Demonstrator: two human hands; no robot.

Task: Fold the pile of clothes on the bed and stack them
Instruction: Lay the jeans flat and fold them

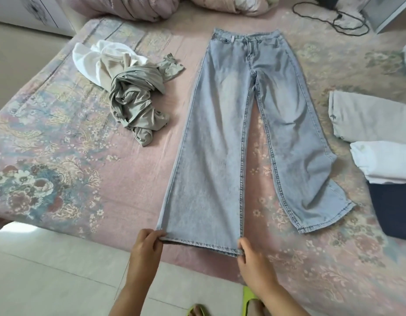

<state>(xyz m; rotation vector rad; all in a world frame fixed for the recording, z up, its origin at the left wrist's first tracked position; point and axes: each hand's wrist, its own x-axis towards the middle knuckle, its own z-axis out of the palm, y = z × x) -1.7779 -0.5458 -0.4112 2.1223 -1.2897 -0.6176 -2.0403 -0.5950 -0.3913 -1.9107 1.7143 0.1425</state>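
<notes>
Light blue wide-leg jeans [222,133] lie flat on the bed, waistband at the far end, legs spread toward me. My left hand [147,245] pinches the left corner of the near leg's hem. At that hem's right corner, my right hand [252,258] grips the denim. The other leg [311,179] lies loose to the right. A crumpled grey-green garment [136,101] and a white and cream garment [99,60] form an unfolded heap at the left. At the right edge sit a folded pale grey piece [368,115] and a folded white piece [384,160] on a dark navy one [393,208].
The bed carries a pink floral sheet [60,156], its near edge running along a pale tiled floor [49,270]. Bunched bedding and pillows [133,8] lie at the head. A black cable [334,21] loops at the far right. Green slippers [250,299] are on the feet below.
</notes>
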